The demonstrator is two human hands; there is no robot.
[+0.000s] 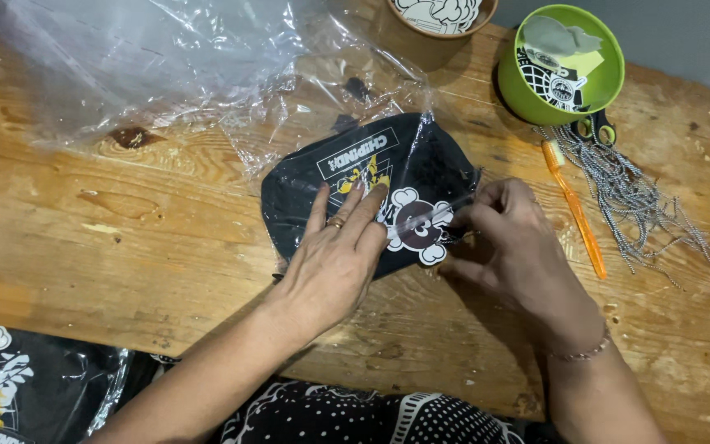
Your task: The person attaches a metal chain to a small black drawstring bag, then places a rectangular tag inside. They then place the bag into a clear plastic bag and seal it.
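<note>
Lying nearest, at the near left corner, another bagged black garment (pixel 18 386) with a cartoon print is waiting below the surface (pixel 125 222) edge. At the middle of the wooden surface, the folded black garment (pixel 355 181) is sitting inside its clear plastic bag (pixel 207 74). The left hand (pixel 334 259) is pressing flat and open on it, gripping nothing, while the right hand (pixel 507 247) is pinching the bag's flap shut; the bagging seems mostly done, sealing left. At the far right corner, a green bowl (pixel 569 62) is holding printed tags and paper scraps. Beside it, string ties (pixel 634 193) and an orange toothbrush (pixel 575 210) are lying.
</note>
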